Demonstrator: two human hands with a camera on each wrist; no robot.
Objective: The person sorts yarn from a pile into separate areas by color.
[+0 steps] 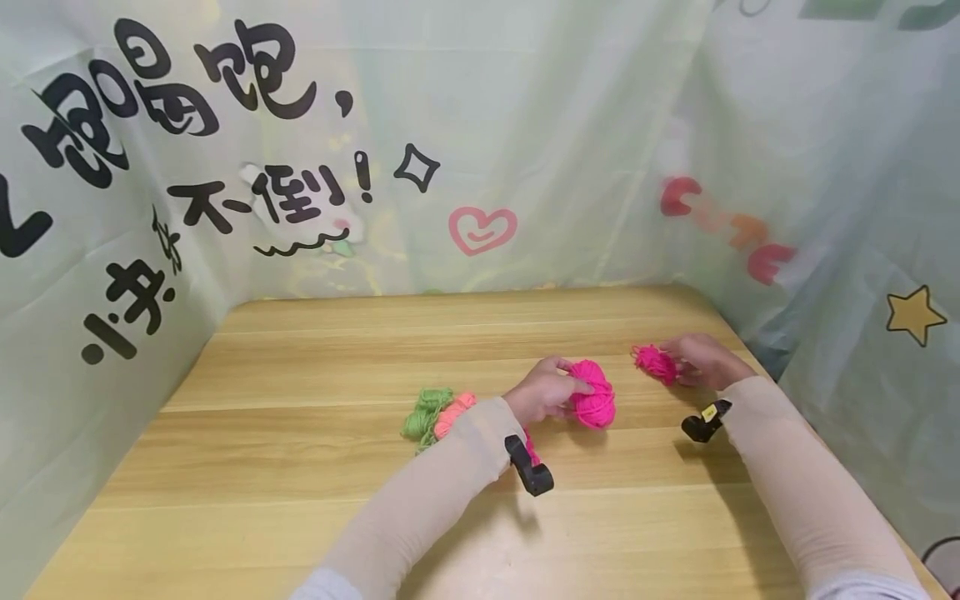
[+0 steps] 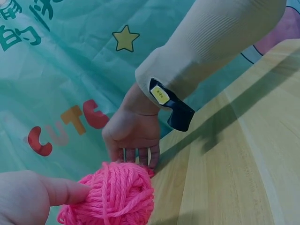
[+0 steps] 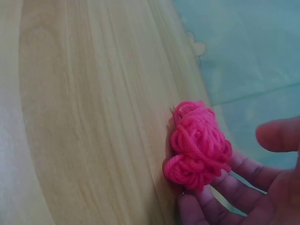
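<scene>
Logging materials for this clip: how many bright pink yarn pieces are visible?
3: a ball in the left hand, a tangle at the right hand, and a piece partly hidden behind the left sleeve; more may be hidden there.

Large yarn ball and small yarn bundle: bright pink. Adjoining yarns: green yarn, coral yarn. Surface: light tan, streaked wood grain. Curtain: pale green, printed with black characters, a pink heart and a black-edged yellow star. Sleeves: beige.
</scene>
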